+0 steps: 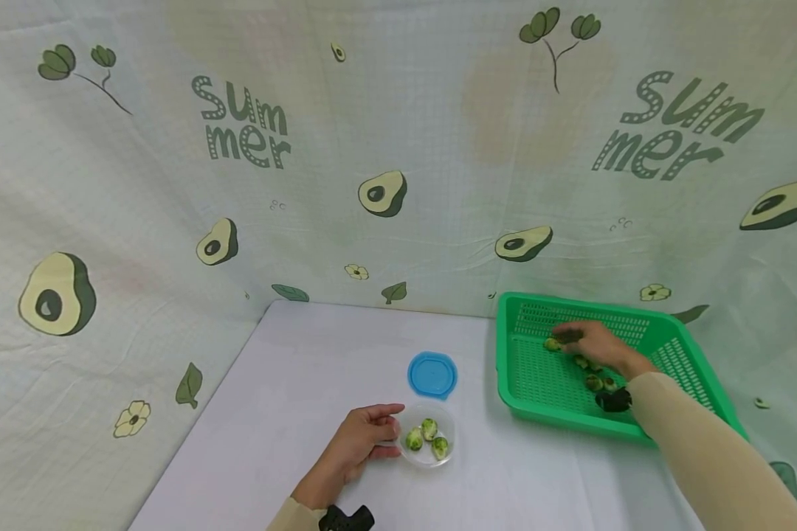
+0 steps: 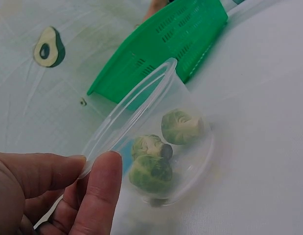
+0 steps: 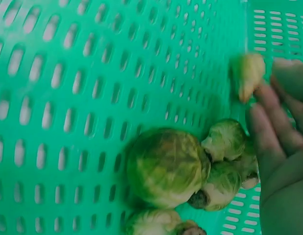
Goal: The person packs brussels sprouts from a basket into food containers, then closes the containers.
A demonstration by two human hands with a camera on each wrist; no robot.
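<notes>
Left hand (image 1: 365, 442) pinches the rim of the clear cup (image 2: 191, 166) between thumb and finger, on the cup's near-left side. We read that as steadying: thin plastic, little weight in it, likely to skid if bumped. An edge grip also leaves most of the mouth uncovered.

Cup stands upright on the table (image 1: 345, 346), three sprouts (image 1: 429, 428) loose on its floor. Lid (image 1: 432, 375) lies just beyond it, off the cup, so the top is open but the lid is within easy reach.

Right hand (image 1: 601, 345) is down inside the green basket (image 1: 530, 387), fingers extended, not clenched. One loose sprout (image 3: 250, 76) sits right at its fingertips; blurred, so we can't tell whether they touch. Nothing is enclosed in the hand that we can see.

The other loose sprouts bunch together beneath that hand. We figure the basket's walls are there to stop round things rolling off.
</notes>
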